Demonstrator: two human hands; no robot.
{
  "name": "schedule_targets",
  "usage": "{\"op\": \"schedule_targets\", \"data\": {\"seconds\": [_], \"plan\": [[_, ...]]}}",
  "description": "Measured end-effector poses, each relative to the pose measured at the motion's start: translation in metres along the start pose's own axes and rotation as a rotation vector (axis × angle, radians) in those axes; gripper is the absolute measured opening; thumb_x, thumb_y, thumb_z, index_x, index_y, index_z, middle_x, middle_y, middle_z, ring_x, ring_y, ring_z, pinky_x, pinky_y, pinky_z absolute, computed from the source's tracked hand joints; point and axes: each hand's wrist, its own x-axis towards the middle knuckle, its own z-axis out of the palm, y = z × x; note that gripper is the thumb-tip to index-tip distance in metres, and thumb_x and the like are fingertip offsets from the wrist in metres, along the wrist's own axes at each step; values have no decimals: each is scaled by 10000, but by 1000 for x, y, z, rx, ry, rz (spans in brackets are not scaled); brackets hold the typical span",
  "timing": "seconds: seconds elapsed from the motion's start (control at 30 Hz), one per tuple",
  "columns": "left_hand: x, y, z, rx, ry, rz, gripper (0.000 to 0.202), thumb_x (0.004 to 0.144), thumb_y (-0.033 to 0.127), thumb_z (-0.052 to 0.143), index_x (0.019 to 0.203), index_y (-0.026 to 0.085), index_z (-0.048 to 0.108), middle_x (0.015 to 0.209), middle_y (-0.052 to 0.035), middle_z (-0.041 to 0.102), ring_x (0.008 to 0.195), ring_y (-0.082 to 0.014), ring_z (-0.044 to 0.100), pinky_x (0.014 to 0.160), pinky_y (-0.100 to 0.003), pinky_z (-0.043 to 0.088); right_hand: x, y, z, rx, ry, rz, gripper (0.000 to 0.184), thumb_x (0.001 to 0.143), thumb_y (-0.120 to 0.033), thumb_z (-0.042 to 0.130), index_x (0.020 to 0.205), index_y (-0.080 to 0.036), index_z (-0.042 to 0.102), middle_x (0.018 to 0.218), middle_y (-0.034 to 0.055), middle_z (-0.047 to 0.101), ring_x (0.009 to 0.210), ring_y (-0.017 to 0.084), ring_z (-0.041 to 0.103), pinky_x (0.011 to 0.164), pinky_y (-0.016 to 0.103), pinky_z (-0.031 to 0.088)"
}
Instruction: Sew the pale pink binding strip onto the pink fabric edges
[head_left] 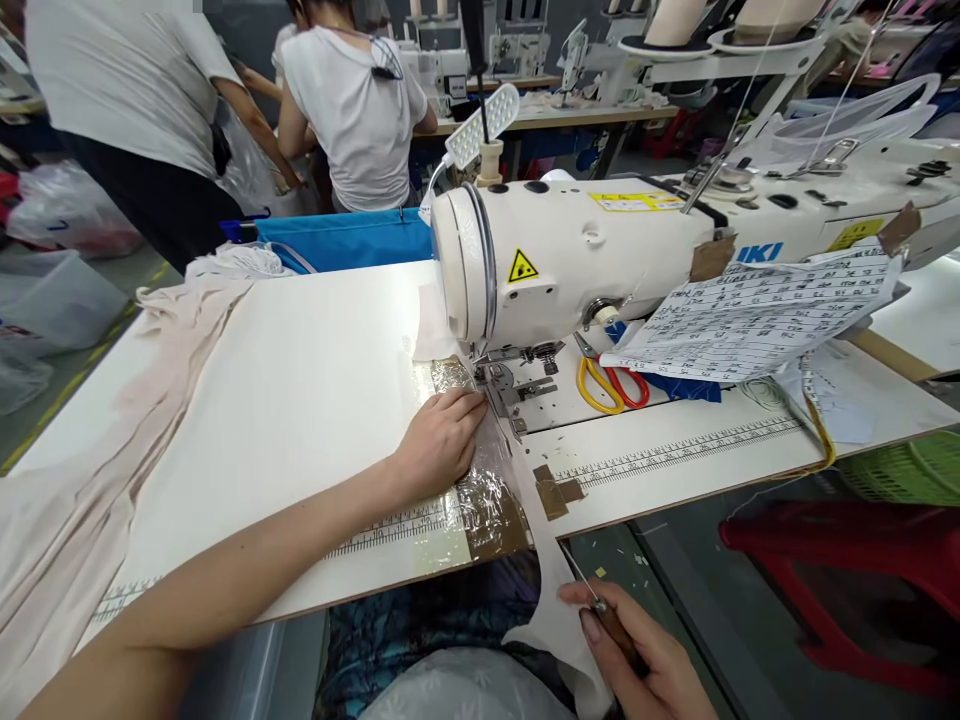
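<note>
curling near the sewing machine (555, 245) at frame center, the left hand (442, 440) is touching pale cloth (551, 570), grip unclear; the cloth is trailing lower right, where the right hand (651, 655) is grasping a pointed awl (619, 635).

Fabric (142, 430) left on the table (322, 350), sewing machine (555, 240) right, scissors (610, 387) before the machine.

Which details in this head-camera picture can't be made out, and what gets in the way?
All in the head view:
Whatever lies beneath the left hand: its palm and curled fingers cover it.
The pointed tool: part of its handle is hidden by the right hand.
The pale fabric strip: its lower end is cut off by the bottom edge.
The handwritten sheet: wording too small to read.
</note>
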Motion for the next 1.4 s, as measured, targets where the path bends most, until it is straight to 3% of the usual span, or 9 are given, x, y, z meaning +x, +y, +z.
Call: {"op": "schedule_targets", "data": {"seconds": [0.1,0.2,0.33,0.47,0.6,0.8,1.07,1.4], "plan": [[3,-4,0,-30,-21,-37,417,928,132,407,1297,79,595,1340,-143,615,1271,-281,524,1055,-503,479,8,-5,16,353,40,158,285,900,-499,631,1006,-251,723,867,54,738,749,201,707,626,237,567],[5,-9,-1,-68,-40,-45,427,923,123,401,1303,76,589,1350,-140,610,1296,-270,515,1088,-507,463,11,-2,38,653,99,259,340,849,-548,662,1042,-273,711,875,58,745,744,227,719,641,302,585],[3,-16,-1,-105,-40,-17,442,924,102,374,1317,86,576,1364,-133,603,1314,-244,515,1123,-493,443,10,4,62,733,37,246,448,814,-601,662,1113,-270,707,982,108,755,830,281,734,710,391,604],[0,-15,3,-69,-13,23,428,928,118,382,1306,104,584,1370,-148,591,1318,-270,507,1093,-524,458,12,-2,61,596,34,238,387,898,-542,612,1090,-218,700,928,105,749,831,244,734,692,312,598],[2,-6,4,8,3,0,408,929,125,393,1285,86,587,1343,-184,576,1288,-314,497,1038,-531,481,25,-14,47,217,137,35,337,952,-470,566,1131,-209,681,1097,121,734,987,226,704,771,251,586],[11,-7,3,65,14,-29,376,929,104,360,1195,92,625,1198,-176,588,1128,-308,524,925,-490,531,53,-39,35,-102,180,-128,330,992,-408,468,1117,-177,668,1035,101,749,866,204,716,793,263,583],[11,-17,1,-84,52,61,377,942,83,329,1163,117,634,1111,-137,617,1032,-255,544,929,-432,528,65,-46,35,-178,187,-189,311,996,-357,431,1099,-159,647,1050,112,749,893,204,721,766,253,576],[10,-17,4,22,86,37,345,918,78,389,1170,91,625,1132,-147,613,1060,-279,528,879,-442,525,80,-52,35,-177,111,-200,328,1001,-350,407,1148,-150,622,1045,107,729,886,190,705,715,231,552]]}}
